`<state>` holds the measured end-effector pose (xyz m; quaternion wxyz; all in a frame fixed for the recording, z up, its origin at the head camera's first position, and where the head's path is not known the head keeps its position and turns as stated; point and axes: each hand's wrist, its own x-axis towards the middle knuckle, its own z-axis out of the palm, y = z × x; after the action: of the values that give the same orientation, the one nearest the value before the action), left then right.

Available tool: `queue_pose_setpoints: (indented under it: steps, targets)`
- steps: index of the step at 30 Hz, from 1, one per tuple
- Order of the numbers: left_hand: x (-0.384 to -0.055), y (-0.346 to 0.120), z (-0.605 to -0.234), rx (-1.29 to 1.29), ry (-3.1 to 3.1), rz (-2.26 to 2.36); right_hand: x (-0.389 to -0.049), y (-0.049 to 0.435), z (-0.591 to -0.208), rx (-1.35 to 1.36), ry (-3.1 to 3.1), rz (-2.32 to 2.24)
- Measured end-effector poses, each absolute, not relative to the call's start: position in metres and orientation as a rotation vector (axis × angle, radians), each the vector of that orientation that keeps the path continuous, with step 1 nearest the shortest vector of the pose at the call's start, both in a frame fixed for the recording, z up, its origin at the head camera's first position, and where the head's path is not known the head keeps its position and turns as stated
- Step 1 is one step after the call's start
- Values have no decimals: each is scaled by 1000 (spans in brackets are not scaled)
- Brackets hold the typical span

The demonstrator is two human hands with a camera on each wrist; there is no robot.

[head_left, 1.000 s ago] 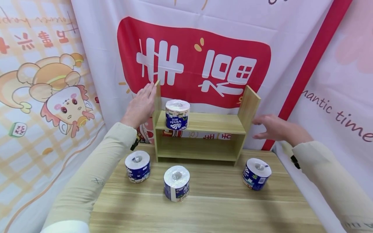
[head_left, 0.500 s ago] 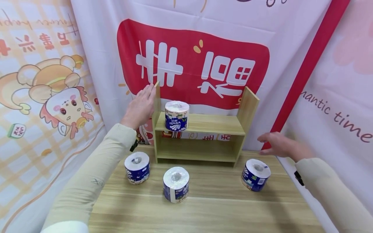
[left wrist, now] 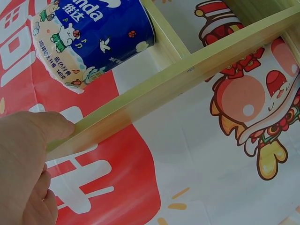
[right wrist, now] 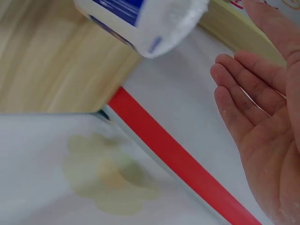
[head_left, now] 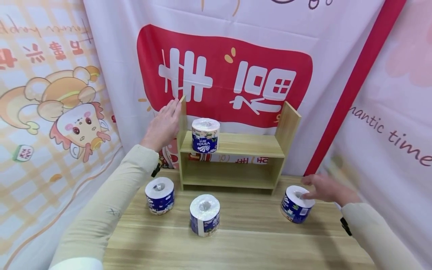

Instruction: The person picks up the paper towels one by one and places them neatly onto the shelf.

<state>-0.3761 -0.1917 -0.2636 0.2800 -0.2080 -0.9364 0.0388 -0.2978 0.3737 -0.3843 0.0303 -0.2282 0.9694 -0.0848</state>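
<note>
Our right grip (head_left: pixel 325 188) is spread, with the thumb held away from the fingers and the palm bare. It holds nothing. It hangs just above and beside the right roll (head_left: pixel 297 209) of paper. From the grip, that roll is down and to the left, a little nearer to us. It stands up straight on the counter (head_left: pixel 243 247), so its long way goes up and down, with the hole on top. In the head view our thumb crosses over the edge of the roll's top. In the right wrist view we see a gap next to the roll, so we think they are not touching, but we can't be sure. The right hand is much nearer to this roll than the left one.

Our left grip (head_left: pixel 162 125) holds the top of the left side board of the wooden shelf (head_left: pixel 243 144), with the thumb on the front edge. It is far from the right roll.

Farther out, the shelf roll (head_left: pixel 205 137) stands on the upper board, near the left end. The middle roll (head_left: pixel 204 216) stands in front of the shelf, and the left roll (head_left: pixel 160 197) is near the shelf's left foot. Both stand up on the counter. Behind the shelf hangs a white cloth (head_left: pixel 270 22) with a big red patch.
</note>
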Motion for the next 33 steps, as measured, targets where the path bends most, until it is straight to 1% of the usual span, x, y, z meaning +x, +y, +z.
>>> queue_pose_setpoints:
  steps: [10,21,29,33]
  targets:
    - [-376,-189,-263,-554,-2506,103,-297,380,-418,-764,2975,-375]
    - [-376,-188,-262,-542,-2531,69,-299,378,-434,-783,3024,-322]
    - [-376,-188,-264,-537,-2527,70,-300,373,-446,-956,3057,-247]
    - [-375,-189,-264,-538,-2527,64,-300,370,-448,-931,3025,-304]
